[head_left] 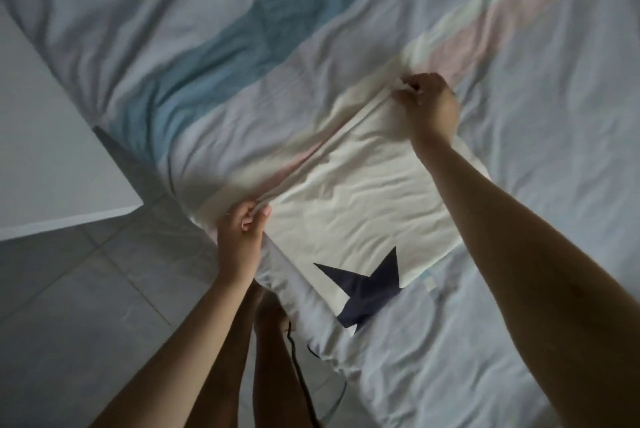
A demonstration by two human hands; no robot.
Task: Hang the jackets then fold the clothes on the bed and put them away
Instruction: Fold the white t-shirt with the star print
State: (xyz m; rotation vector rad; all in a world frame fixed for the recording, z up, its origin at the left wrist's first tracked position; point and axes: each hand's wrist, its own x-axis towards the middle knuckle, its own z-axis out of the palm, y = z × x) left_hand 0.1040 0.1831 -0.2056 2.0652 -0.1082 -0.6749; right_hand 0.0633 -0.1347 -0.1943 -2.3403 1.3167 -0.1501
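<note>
Head view. Shows one white shirt (363, 192), creased, spread flat on the bed (207, 46) close to its near edge. Bears one dark star (367, 289) at the near end, cut off straight along the shirt's left side. One small pale tag (430, 281) just beside the hem, too small to read. Two hands: left hand (240, 237) pinching the shirt's left edge at the near end, right hand (429, 102) pinching the same edge at the far end.
</note>
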